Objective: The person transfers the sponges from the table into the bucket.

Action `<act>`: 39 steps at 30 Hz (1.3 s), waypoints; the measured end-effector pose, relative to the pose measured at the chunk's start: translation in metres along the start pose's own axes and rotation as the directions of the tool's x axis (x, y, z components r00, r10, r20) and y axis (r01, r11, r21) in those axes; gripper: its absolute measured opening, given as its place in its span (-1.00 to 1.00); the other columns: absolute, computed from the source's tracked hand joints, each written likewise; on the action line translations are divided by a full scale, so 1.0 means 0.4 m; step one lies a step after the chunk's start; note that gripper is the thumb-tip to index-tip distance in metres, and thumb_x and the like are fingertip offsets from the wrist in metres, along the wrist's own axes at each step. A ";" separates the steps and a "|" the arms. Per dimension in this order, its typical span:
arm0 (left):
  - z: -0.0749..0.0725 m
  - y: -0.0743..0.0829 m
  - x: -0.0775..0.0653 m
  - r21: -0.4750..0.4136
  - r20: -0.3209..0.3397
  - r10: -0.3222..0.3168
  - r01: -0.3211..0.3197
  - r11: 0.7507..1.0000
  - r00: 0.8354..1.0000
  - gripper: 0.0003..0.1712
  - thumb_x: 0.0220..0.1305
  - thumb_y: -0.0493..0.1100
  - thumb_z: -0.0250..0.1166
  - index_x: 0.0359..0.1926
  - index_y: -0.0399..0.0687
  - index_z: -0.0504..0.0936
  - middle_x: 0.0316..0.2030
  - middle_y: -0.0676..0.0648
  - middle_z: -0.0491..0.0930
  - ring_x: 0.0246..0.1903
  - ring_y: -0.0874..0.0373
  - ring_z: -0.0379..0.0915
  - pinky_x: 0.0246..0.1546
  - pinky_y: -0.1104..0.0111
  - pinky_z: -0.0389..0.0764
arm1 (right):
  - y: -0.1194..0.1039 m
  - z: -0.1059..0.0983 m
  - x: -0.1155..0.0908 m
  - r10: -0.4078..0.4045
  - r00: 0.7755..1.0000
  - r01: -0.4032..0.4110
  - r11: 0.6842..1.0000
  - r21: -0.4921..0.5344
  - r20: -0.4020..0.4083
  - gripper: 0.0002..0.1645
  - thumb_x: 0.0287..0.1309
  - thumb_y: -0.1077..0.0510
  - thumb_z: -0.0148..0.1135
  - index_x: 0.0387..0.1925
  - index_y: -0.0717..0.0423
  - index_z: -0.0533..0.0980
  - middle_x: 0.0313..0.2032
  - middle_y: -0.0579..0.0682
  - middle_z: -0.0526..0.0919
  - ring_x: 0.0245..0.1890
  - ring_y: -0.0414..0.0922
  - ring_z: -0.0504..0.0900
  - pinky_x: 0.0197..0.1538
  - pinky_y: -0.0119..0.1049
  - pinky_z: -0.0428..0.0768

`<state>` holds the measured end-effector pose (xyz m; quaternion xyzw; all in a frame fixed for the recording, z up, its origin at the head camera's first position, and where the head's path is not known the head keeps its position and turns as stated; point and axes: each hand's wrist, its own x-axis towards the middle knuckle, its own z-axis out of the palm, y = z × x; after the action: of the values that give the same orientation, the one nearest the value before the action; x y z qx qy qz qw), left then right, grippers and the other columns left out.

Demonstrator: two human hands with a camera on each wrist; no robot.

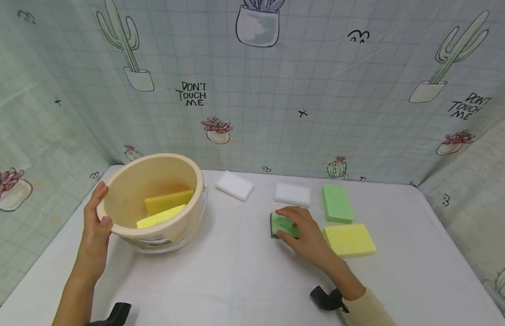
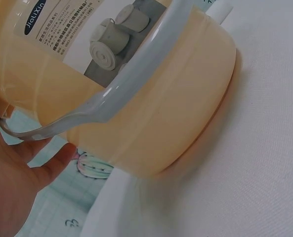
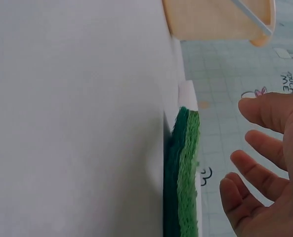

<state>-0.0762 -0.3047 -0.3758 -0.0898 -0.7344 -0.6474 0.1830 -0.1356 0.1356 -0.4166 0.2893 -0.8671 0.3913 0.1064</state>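
Observation:
My left hand [image 1: 95, 228] grips the left rim of a cream plastic bucket [image 1: 154, 170], with the thumb near the front edge. Inside the bucket lie two yellow sponges [image 1: 168, 202], one leaning behind the other. In the left wrist view, the bucket's printed label [image 2: 69, 29] and grey handle [image 2: 131, 74] face the camera. Over a green scouring sponge [image 1: 283, 224] hovers my right hand [image 1: 307, 237], thumb and fingers spread. The right wrist view shows a gap between that hand and the sponge, whose dark green layer [image 3: 173, 192] faces down on the table.
Two white sponges [image 1: 235, 185] [image 1: 292, 194] lie toward the back of the white table [image 1: 236, 280]. A light green sponge [image 1: 337, 203] and a yellow sponge [image 1: 350, 240] lie to the right of my right hand. Cactus-printed cloth [image 1: 252, 104] hangs around the table.

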 end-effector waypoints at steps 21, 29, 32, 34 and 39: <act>-0.004 0.002 0.001 0.023 -0.012 -0.027 0.028 0.999 1.000 -0.33 0.42 -0.08 -0.04 0.48 0.11 -0.03 0.48 0.08 -0.31 0.44 0.09 -0.35 0.21 0.61 0.08 | 0.095 -0.120 -0.033 0.224 0.973 -0.221 0.974 -0.058 0.056 -0.30 0.05 -0.03 0.42 0.24 -0.03 0.43 0.18 -0.05 0.43 -0.13 -0.04 0.40 -0.25 -0.21 0.43; -0.006 -0.001 -0.001 -0.029 -0.005 -0.015 0.015 0.999 1.000 -0.33 0.43 -0.08 -0.03 0.47 0.07 -0.02 0.48 0.06 -0.31 0.44 0.10 -0.37 0.20 0.61 0.11 | 0.126 -0.130 -0.045 0.178 0.981 -0.175 0.984 -0.041 0.082 -0.25 -0.01 0.02 0.46 0.24 0.05 0.41 0.10 0.00 0.48 -0.20 -0.05 0.42 -0.29 -0.31 0.42; -0.003 0.000 0.000 -0.028 -0.008 -0.023 0.022 0.999 1.000 -0.32 0.42 -0.07 -0.02 0.47 0.08 -0.02 0.48 0.07 -0.31 0.44 0.11 -0.38 0.21 0.61 0.09 | 0.134 -0.127 -0.047 0.178 0.980 -0.175 0.984 -0.039 0.090 -0.22 -0.03 0.01 0.47 0.24 0.05 0.41 0.09 0.01 0.49 -0.21 -0.07 0.42 -0.28 -0.32 0.42; -0.002 0.001 0.001 -0.029 -0.007 -0.021 0.021 0.999 1.000 -0.32 0.42 -0.08 -0.02 0.47 0.08 -0.02 0.48 0.07 -0.31 0.44 0.11 -0.38 0.22 0.61 0.08 | 0.139 -0.124 -0.049 0.179 0.979 -0.176 0.984 -0.038 0.094 -0.21 -0.03 -0.01 0.47 0.25 0.04 0.40 0.09 0.01 0.50 -0.21 -0.08 0.43 -0.26 -0.32 0.42; -0.004 0.000 0.003 -0.027 0.002 -0.004 0.004 1.000 1.000 -0.33 0.42 -0.11 -0.04 0.48 0.07 -0.02 0.48 0.06 -0.31 0.44 0.09 -0.37 0.22 0.61 0.08 | 0.145 -0.120 -0.052 0.182 0.978 -0.181 0.983 -0.024 0.103 -0.20 -0.03 -0.03 0.47 0.26 -0.01 0.39 0.10 -0.03 0.49 -0.16 -0.10 0.44 -0.22 -0.31 0.42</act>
<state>-0.0772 -0.3064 -0.3752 -0.0915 -0.7259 -0.6575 0.1797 -0.1549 0.2104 -0.4286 0.2283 -0.8972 0.3772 0.0265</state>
